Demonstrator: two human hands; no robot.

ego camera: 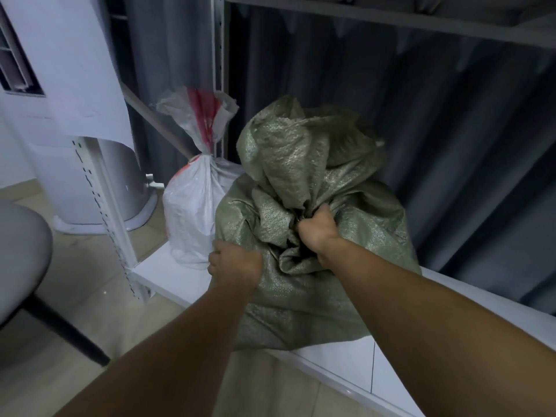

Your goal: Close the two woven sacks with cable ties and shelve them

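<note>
Gripping green sack [319, 296], left hand [236, 263], right hand [319, 230]; one white sack [192, 212]

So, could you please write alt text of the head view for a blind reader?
The right hand grips the bunched neck of a green woven sack on a low white shelf, while the left hand holds its side. A tied white sack stands beside it.

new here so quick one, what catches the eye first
A big green sack sits mid-frame on the low white shelf, both hands gripping it: the right hand at its bunched neck, the left hand on its left side. Behind it, left, stands a white sack, neck tied.
</note>
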